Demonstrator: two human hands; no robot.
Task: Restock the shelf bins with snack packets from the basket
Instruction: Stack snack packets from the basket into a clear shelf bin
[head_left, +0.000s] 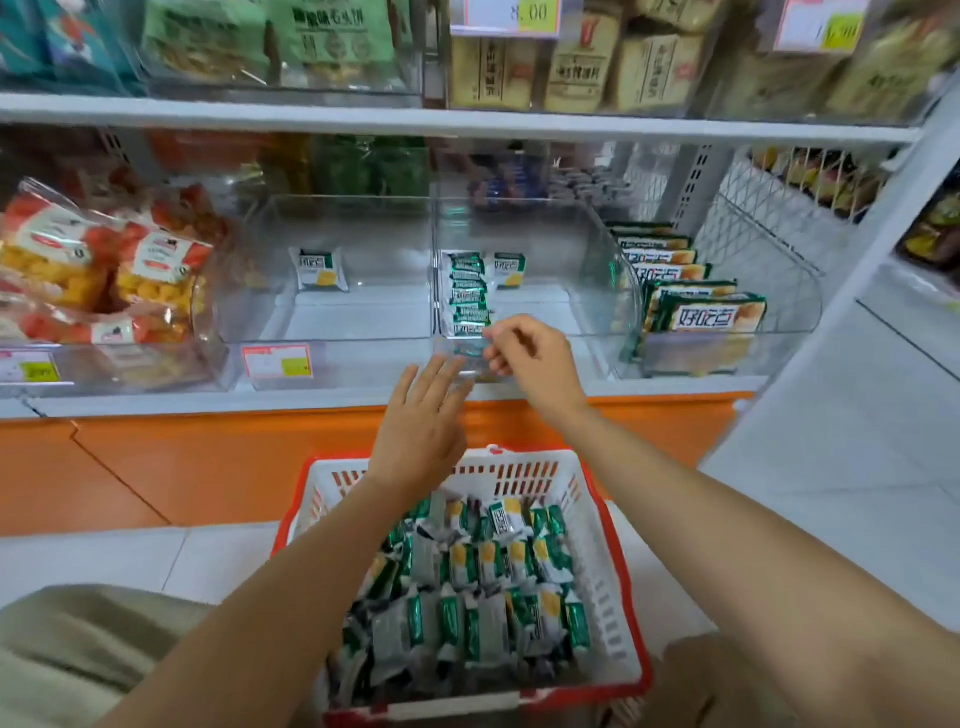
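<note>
Just ahead of the right hand (524, 358) | its grip is apparently pinching the front snack packet (470, 330) of the row in the clear bin (613, 291) | left hand (421, 415) is hovering open alongside | basket (597, 519) is sitting below | risk: a nudge toppling the upright row.

White shelf boards (467, 122) are carried on perforated grey uprights (698, 182). An orange base panel (208, 457) is set beneath. The floor (130, 556) is laid with pale tiles. A white wire rack (753, 218) is seen at right. Light is spread evenly.
</note>
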